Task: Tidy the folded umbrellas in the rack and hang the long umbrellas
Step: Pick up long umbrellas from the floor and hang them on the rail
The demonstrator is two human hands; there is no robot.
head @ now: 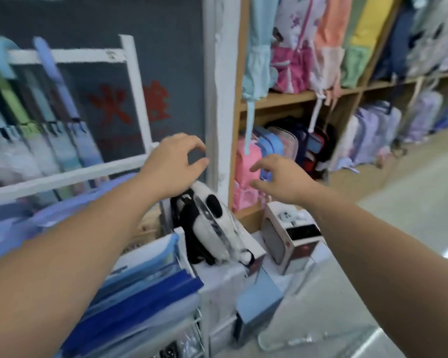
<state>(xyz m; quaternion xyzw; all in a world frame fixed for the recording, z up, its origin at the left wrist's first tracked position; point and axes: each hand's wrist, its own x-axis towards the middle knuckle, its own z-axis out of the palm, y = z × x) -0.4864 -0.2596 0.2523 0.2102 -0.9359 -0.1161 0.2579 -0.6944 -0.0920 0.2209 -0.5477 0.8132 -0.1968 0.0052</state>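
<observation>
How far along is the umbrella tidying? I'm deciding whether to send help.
Looks done: several long umbrellas hang by their handles on the white rail. In hand: nothing; the left hand and right hand are both empty and open, reaching over a panda backpack. Left: unclear, since the blurred frame shows no folded umbrellas or their rack clearly.

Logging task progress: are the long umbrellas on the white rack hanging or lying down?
Hanging: the long umbrellas hook their curved handles over the white rack top bar.
</observation>
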